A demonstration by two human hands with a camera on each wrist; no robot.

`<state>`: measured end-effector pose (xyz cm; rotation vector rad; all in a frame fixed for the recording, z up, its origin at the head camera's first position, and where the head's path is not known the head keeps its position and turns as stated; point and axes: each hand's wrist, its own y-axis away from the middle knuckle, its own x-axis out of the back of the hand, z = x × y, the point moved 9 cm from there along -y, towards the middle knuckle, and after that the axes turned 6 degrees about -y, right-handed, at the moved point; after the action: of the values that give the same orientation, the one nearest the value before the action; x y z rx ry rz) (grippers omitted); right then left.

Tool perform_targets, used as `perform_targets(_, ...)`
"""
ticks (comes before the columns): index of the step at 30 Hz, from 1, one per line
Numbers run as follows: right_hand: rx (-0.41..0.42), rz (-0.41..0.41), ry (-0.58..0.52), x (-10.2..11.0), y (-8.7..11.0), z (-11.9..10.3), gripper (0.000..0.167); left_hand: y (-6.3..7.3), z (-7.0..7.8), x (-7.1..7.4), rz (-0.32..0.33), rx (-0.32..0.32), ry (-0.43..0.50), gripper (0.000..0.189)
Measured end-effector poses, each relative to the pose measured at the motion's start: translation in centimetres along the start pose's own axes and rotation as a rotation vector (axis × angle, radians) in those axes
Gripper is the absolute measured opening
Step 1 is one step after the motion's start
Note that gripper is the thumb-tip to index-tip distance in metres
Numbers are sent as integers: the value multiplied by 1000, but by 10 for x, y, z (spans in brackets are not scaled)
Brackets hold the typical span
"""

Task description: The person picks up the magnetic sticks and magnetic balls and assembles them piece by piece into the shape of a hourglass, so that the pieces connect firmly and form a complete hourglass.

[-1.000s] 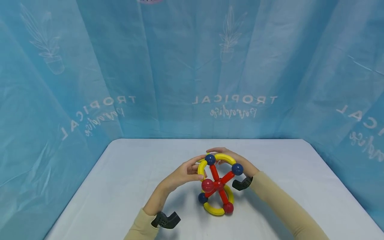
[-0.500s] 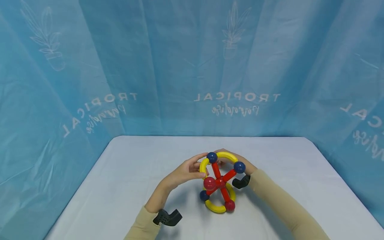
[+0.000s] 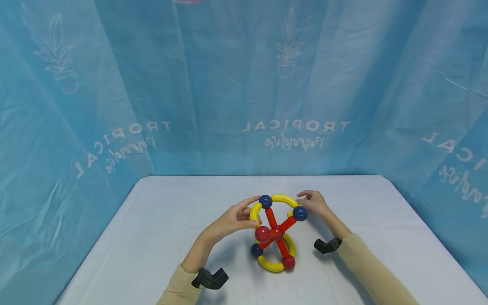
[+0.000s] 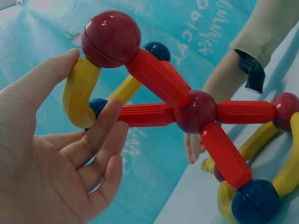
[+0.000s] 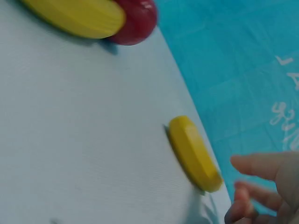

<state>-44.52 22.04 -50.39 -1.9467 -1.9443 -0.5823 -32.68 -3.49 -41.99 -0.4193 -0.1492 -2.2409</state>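
Note:
A ball-and-rod building toy (image 3: 276,234) stands on the white table. Red straight rods meet at a central red ball (image 4: 196,112); yellow curved rods and blue and red balls form rings at its top and bottom. My left hand (image 3: 232,220) holds a yellow curved rod (image 4: 77,93) at the upper left, the thumb by a red ball (image 4: 111,38). My right hand (image 3: 314,202) is just right of the toy's upper part, fingers loosely bent. In the right wrist view a separate-looking yellow curved rod (image 5: 195,154) lies on the table close to those fingers.
The white table (image 3: 183,203) has rounded far corners. Blue printed curtains (image 3: 244,84) hang behind it and at both sides. Both wrists wear black camera straps, the left strap (image 3: 210,279) and the right strap (image 3: 328,245).
My right hand has drawn back from behind the toy's upper ring and moved to the right. The left hand keeps its hold, and the toy stands much as before.

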Motion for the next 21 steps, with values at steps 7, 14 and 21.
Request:
perform_targets(7,5,124,70,-5,16,1,35,1,-1,-6,-11,0,11,72)
perform_targets(14,-108,164,-50,0,28,2,34,1,2,-5,-8,-1,5,73)
perform_targets(21,-196,18,-411,7,45,4,51,1,4,1,-2,-10,-23,72)
